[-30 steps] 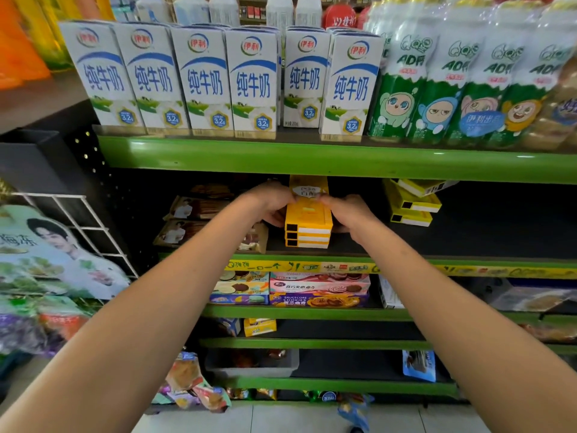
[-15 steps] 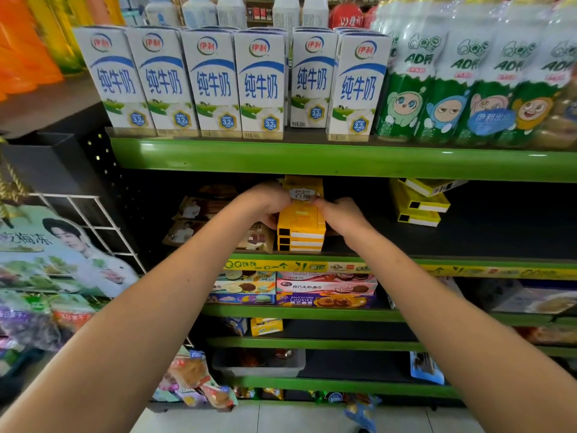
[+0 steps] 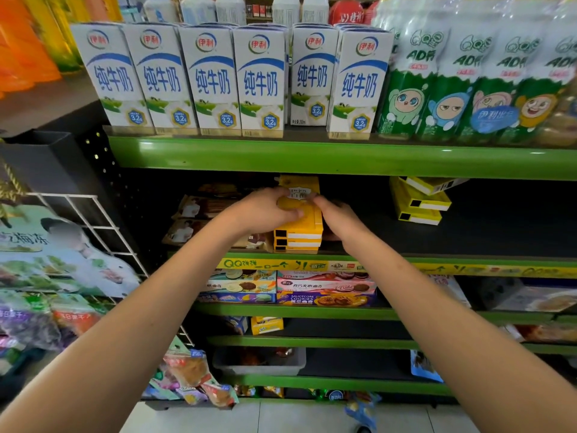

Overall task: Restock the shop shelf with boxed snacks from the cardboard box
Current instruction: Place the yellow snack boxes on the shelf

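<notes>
Both hands at the stack of yellow snack boxes on the middle shelf. Left hand with fingers curled over the top box's left side, gripping it. Right hand against the stack's right side, fingers curled round the box edge. Another yellow stack well apart to the right; milk cartons on the shelf above
</notes>
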`<state>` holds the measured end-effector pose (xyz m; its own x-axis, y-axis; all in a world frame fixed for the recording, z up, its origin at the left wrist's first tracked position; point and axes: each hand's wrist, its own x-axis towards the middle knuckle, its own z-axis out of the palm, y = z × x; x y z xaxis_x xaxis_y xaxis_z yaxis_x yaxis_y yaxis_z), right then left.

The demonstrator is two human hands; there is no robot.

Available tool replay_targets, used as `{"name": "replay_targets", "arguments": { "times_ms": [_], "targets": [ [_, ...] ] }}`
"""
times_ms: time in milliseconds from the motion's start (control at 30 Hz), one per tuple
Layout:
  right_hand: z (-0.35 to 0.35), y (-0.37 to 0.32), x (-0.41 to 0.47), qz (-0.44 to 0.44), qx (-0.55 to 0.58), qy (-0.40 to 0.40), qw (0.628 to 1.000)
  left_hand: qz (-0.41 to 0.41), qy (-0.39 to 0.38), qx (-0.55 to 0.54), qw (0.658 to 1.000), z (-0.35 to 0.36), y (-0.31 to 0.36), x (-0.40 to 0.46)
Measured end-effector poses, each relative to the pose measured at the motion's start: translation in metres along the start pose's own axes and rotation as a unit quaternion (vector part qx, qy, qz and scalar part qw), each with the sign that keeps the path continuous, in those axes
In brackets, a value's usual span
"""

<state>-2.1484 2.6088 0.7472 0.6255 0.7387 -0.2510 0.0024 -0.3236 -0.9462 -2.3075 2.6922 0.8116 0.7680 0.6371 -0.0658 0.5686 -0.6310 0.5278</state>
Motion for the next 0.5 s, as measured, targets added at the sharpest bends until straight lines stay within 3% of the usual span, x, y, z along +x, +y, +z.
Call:
{"name": "replay_targets", "arguments": {
  "times_ms": [100,267,500],
  "targets": [
    [0.001,0.004,0.000,0.003,0.023,0.013,1.000,0.017,-0.040,0.017,0.999,0.003,-0.004,-0.008],
    [-0.004,0.012,0.000,0.010,0.064,0.020,0.998,0.034,-0.017,0.058,0.998,0.012,-0.006,-0.015],
    [-0.010,0.021,-0.003,-0.042,-0.015,-0.026,0.999,0.041,0.000,0.065,0.997,0.014,-0.008,-0.018]
  ]
}}
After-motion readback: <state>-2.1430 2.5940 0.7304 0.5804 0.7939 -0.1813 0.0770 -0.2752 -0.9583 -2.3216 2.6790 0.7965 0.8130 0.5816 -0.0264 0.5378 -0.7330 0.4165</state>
